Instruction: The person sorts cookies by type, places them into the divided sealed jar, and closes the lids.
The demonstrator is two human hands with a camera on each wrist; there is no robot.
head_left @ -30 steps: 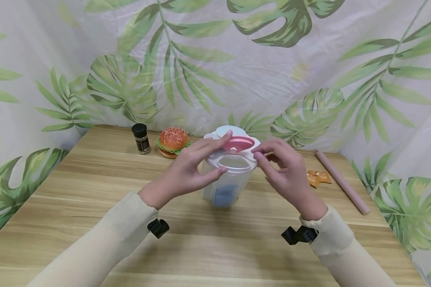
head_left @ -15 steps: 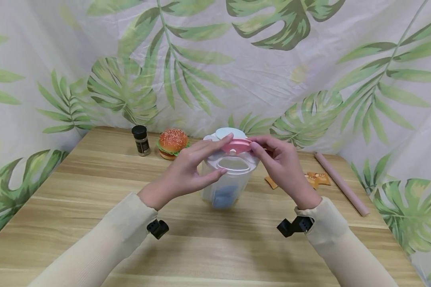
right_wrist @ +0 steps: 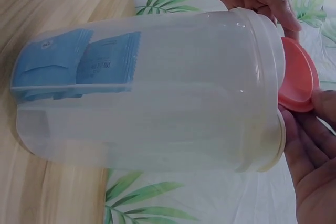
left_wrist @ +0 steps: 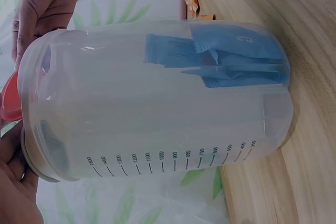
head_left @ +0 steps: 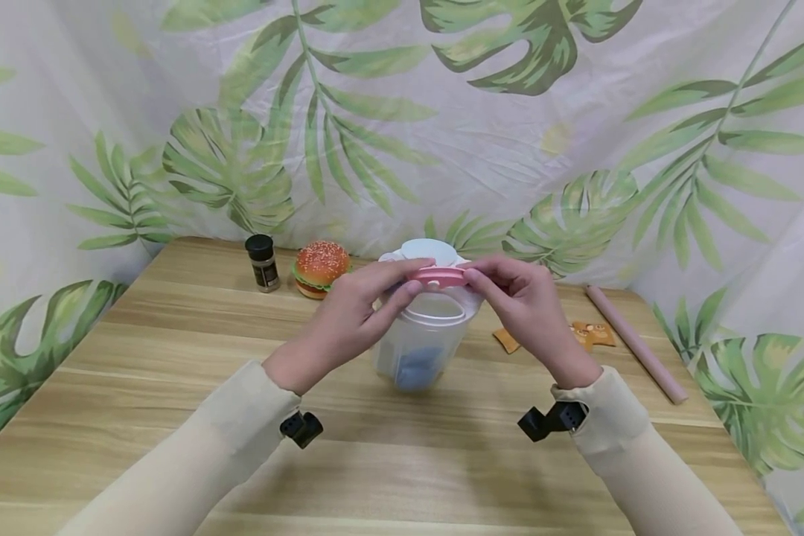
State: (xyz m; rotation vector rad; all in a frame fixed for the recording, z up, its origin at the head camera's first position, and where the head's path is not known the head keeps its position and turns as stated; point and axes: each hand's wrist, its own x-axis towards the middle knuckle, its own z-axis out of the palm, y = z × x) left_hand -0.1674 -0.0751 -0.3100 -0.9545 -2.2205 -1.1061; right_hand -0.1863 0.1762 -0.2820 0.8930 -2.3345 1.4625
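A clear plastic storage canister [left_wrist: 115, 93] with a white top stands upright on the table, measuring marks down its side. Blue packets [left_wrist: 241, 51] lie at the bottom of one compartment. The small pink flip lid [head_left: 445, 279] on top is raised, tilted over an oval opening. Its left end is pinched between thumb and index finger of my left hand [head_left: 345, 316]. My right hand [head_left: 529, 309] pinches the right end, thumb in front and fingers behind. Behind it, a pale blue lid [head_left: 429, 250] lies on the far part of the top.
A black-capped spice jar [head_left: 263, 263] and a toy hamburger [head_left: 321, 266] stand at the back left. To the right lie several orange packets [head_left: 592, 333] and a long pink rod [head_left: 636, 345]. A leaf-print curtain [head_left: 375, 112] hangs behind the table.
My right fingers have moved from the top's right edge onto the pink lid, which has tipped toward me. My left thumb has come up from the canister's front to the lid's left end.
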